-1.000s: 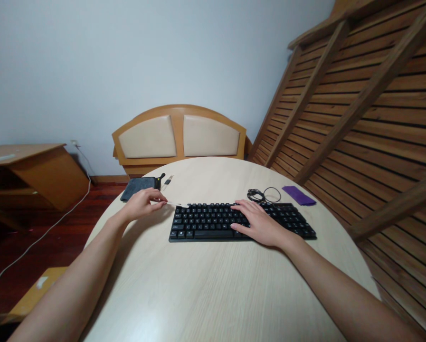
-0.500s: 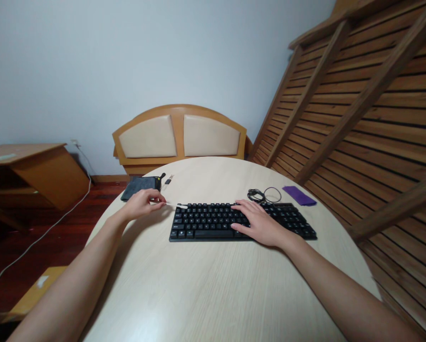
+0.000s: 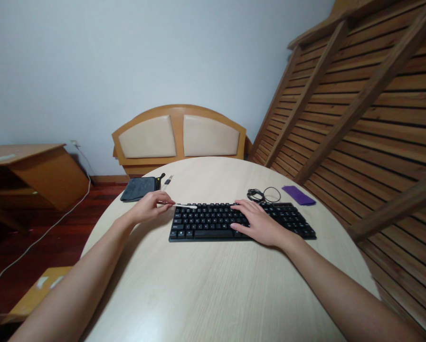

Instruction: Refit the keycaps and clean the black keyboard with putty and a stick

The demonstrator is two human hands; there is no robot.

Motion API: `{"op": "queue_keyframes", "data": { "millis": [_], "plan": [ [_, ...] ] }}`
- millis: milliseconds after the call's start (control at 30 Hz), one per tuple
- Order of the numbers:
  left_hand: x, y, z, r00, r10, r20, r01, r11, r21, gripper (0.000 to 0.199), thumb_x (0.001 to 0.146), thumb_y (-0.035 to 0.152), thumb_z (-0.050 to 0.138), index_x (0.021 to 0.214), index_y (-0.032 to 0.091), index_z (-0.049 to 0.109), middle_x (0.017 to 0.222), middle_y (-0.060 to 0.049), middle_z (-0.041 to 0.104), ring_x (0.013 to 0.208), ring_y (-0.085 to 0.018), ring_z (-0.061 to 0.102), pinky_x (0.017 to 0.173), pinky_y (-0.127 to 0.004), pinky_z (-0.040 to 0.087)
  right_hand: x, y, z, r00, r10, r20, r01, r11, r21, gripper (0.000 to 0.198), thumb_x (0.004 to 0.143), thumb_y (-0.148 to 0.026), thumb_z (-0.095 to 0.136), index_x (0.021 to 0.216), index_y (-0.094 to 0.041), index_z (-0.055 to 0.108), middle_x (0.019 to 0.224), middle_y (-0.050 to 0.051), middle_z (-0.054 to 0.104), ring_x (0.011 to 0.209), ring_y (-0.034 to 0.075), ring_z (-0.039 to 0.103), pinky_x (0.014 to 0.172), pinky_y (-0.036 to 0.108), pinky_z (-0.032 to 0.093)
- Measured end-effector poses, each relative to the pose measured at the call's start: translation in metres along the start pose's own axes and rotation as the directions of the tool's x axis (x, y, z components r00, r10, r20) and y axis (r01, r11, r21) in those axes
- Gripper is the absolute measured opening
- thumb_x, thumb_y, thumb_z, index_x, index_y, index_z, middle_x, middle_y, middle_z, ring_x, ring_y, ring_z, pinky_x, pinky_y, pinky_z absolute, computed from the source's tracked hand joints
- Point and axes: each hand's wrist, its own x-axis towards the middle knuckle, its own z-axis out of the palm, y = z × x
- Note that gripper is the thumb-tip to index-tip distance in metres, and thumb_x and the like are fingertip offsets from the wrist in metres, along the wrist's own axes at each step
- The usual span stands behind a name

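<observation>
A black keyboard lies on the round pale wooden table. My left hand is at its upper left corner, fingers pinched round a slim white stick that looks like a toothbrush. Its thicker white end rests along the top row of keys; bristles are too small to make out. My right hand lies across the keyboard right of the middle, palm down with fingers spread, covering some keys.
Behind my left hand lies a dark grey pouch, with a small dark item beside it. A coiled black cable and a folded purple cloth lie behind the keyboard's right part. Wooden slats lean close on the right.
My left hand has slid a little to the right, and the toothbrush's white end has travelled right along the top keys. My right hand stays in place.
</observation>
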Motion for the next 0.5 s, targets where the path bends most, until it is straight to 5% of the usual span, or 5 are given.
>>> {"op": "queue_keyframes", "data": {
  "millis": [500],
  "plan": [
    [0.010,0.016,0.026,0.997,0.077,0.002,-0.077,0.995,0.064,0.030,0.098,0.029,0.048,0.109,0.023,0.075,0.099,-0.007,0.071,0.092,-0.021,0.064,0.083,-0.034,0.051,0.000,-0.001,0.000,1.000,-0.001,-0.010,0.001,1.000,-0.006,0.061,0.093,-0.065,0.050,0.137,-0.024,0.056,0.148,0.012,0.050,0.141,0.032,0.039,0.119,0.055,0.026]
  ]
}}
